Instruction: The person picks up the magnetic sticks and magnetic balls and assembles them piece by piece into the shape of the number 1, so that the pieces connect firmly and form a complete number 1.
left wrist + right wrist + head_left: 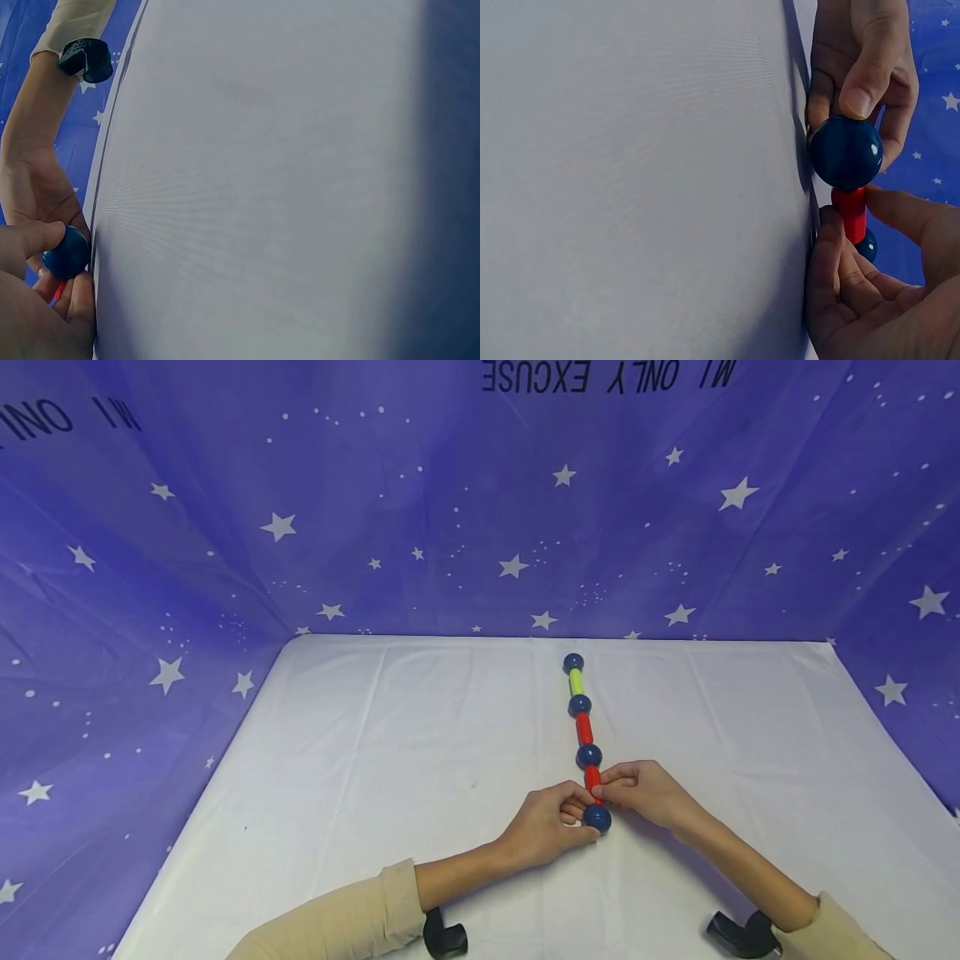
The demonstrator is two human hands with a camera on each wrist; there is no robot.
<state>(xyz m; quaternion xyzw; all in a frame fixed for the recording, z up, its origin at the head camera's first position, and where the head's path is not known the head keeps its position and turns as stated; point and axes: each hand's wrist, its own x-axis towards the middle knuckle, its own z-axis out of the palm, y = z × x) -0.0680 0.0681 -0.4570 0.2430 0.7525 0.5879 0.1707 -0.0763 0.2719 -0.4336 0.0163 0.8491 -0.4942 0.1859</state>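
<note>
A chain of dark blue balls joined by short rods runs away from me across the white table, one rod yellow-green and two red. My left hand grips the nearest blue ball between thumb and fingers. Just beyond it, my right hand pinches the nearest red rod. In the right wrist view that red rod meets the gripped ball. The left wrist view shows the left thumb on the ball; the fingers hide most of the rod.
A white cloth covers the table. Behind and beside it hangs a purple sheet with white stars and lettering. Black wrist mounts sit under both forearms near the front.
</note>
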